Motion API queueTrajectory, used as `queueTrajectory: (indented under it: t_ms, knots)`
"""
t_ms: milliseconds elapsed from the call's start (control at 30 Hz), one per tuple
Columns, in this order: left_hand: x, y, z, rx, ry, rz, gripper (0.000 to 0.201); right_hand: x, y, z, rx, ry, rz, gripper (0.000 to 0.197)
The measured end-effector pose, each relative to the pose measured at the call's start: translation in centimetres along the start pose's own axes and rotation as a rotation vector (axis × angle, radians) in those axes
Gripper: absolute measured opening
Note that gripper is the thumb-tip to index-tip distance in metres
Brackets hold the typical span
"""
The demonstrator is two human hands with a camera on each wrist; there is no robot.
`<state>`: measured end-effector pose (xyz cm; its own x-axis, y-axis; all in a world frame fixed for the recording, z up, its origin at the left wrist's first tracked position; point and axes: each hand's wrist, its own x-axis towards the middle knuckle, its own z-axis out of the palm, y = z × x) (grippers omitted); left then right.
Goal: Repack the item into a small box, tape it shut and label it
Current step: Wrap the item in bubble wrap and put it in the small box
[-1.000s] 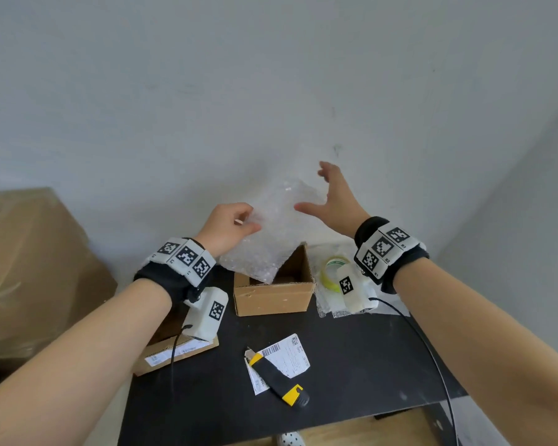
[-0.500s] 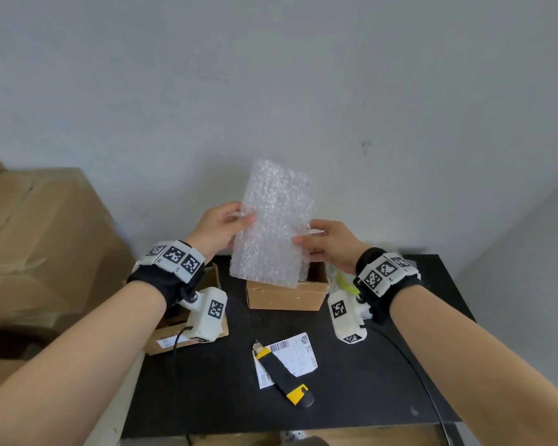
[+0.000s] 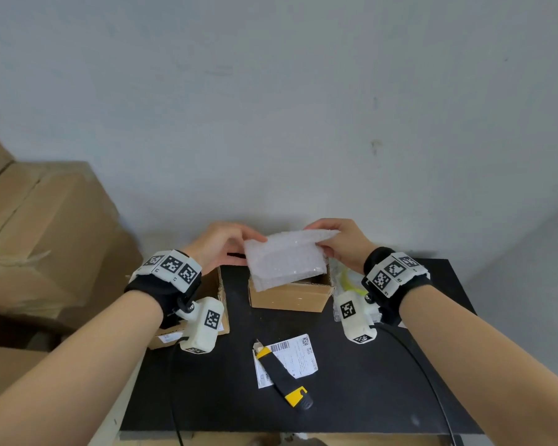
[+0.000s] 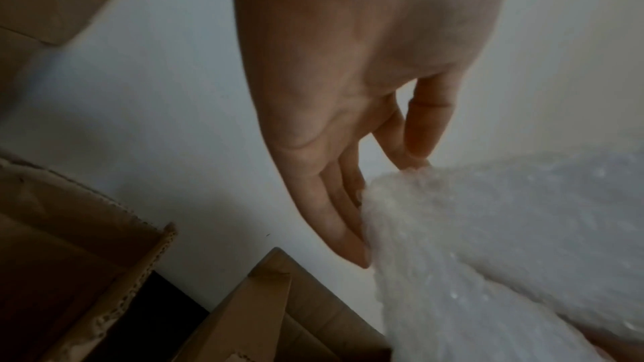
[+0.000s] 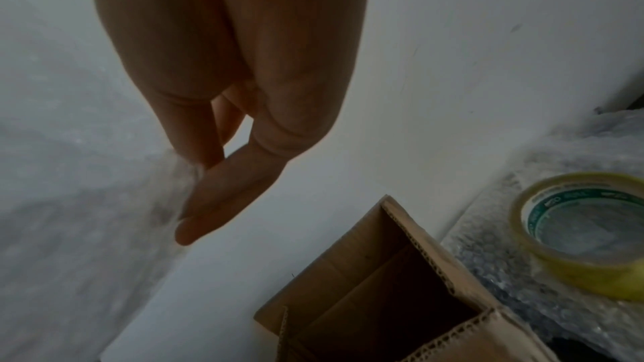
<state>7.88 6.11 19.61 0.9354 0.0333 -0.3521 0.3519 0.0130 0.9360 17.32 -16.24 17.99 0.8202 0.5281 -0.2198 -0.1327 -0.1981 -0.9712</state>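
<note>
A folded sheet of bubble wrap [image 3: 284, 259] hangs over the open small cardboard box [image 3: 290, 297] at the back of the black table. My left hand [image 3: 236, 244] pinches its left edge [image 4: 400, 183]. My right hand [image 3: 329, 239] pinches its right edge between thumb and fingers [image 5: 205, 175]. The box [image 5: 383, 293] looks empty inside in the right wrist view. A roll of clear tape [image 5: 585, 233] lies on more bubble wrap right of the box. A printed label [image 3: 287, 358] lies near the table's front.
A yellow-and-black utility knife [image 3: 284, 378] lies across the label. A second, open cardboard box [image 3: 219, 284] sits under my left wrist. Large cartons [image 3: 39, 233] are stacked left of the table [image 3: 368, 397]. A wall is close behind.
The bubble wrap stood upright and unfolded between my hands; now it is folded over and lower, just above the small box. Both hands came down with it.
</note>
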Motion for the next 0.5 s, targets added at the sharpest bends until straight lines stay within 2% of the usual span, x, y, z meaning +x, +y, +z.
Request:
queueTrajectory:
  t_ms: [100, 233, 300, 333, 500]
  knots:
    - [0.2, -0.1, 0.4, 0.081, 0.003, -0.006, 0.005, 0.2, -0.6, -0.1, -0.015, -0.024, 0.027, 0.023]
    - [0.6, -0.9, 1.0, 0.239, 0.046, 0.057, 0.019, 0.6, -1.3, -0.2, 0.109, -0.075, 0.105, 0.037]
    - [0.8, -1.2, 1.2, 0.221, 0.091, 0.073, 0.019, 0.5, -1.2, -0.4, 0.246, -0.122, 0.158, 0.031]
    - [0.9, -1.4, 1.2, 0.182, 0.122, 0.074, 0.019, 0.5, -0.9, -0.6, 0.293, -0.146, 0.192, 0.035]
    - [1.5, -2.3, 1.9, -0.042, 0.308, 0.120, 0.020, 0.7, 1.5, -1.0, 0.314, -0.246, 0.274, 0.098]
